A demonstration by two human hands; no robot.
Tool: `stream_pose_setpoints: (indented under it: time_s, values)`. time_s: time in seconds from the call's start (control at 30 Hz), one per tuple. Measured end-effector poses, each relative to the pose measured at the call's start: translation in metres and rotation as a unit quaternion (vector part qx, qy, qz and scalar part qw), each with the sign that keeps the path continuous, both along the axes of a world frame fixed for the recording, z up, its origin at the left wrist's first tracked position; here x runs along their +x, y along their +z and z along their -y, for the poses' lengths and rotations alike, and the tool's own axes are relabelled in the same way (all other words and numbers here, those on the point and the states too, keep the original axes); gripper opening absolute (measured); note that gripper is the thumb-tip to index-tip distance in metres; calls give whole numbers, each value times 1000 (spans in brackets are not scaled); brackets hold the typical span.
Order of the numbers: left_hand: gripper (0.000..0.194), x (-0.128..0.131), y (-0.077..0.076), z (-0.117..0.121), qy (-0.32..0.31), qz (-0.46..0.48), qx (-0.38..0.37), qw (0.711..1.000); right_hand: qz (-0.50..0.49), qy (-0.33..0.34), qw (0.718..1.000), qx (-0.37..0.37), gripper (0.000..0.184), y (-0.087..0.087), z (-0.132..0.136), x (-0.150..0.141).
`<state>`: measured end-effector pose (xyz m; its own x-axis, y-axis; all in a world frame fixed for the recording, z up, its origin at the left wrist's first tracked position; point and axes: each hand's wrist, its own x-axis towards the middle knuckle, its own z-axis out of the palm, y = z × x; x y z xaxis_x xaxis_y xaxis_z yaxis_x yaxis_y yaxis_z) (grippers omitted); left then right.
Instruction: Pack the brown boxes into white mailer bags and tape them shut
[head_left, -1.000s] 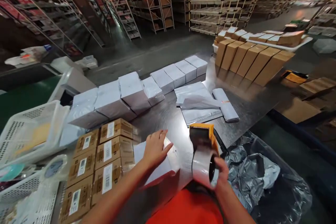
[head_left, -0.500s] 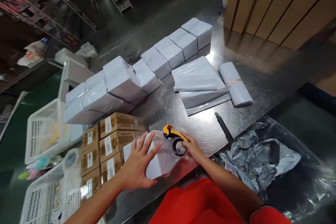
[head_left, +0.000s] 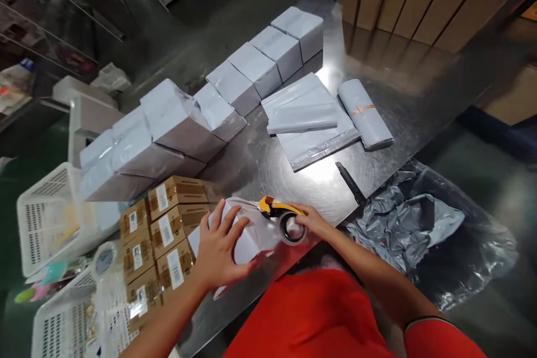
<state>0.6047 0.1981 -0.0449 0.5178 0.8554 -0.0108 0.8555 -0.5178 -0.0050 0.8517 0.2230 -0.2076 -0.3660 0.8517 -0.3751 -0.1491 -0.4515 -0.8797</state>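
White box-shaped package (head_left: 246,247) lies under our finger-spread left hand (head_left: 218,250); our right hand (head_left: 309,220) grips a yellow-and-black tape dispenser (head_left: 267,205).

**Looking Down**

The camera is sitting on someone's head, facing forward and down. It is looking from close by at the bare left hand (head_left: 218,247) and bare right hand (head_left: 312,221) above a shiny grey metal table (head_left: 255,162), with brown cardboard boxes (head_left: 413,3) standing farther off.
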Motion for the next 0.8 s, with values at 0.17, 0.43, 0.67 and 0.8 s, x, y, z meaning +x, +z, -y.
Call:
stream_pose_setpoints:
  time_s: [0.17,0.43,0.67,0.8]
  values:
    - [57,26,1,9,141,-12,-15,990,-21,-42,997,-57,64,14,102,40]
    - [87,43,-5,21,422,29,-63,904,-26,-204,977,-64,59,18,119,-28]
    - [106,-25,5,-1,-305,-63,-143,940,-10,-151,988,-8,52,13,85,-27]
    - [49,-13,7,-30,-404,-62,-172,896,16,-104,994,-21,51,15,42,-36]
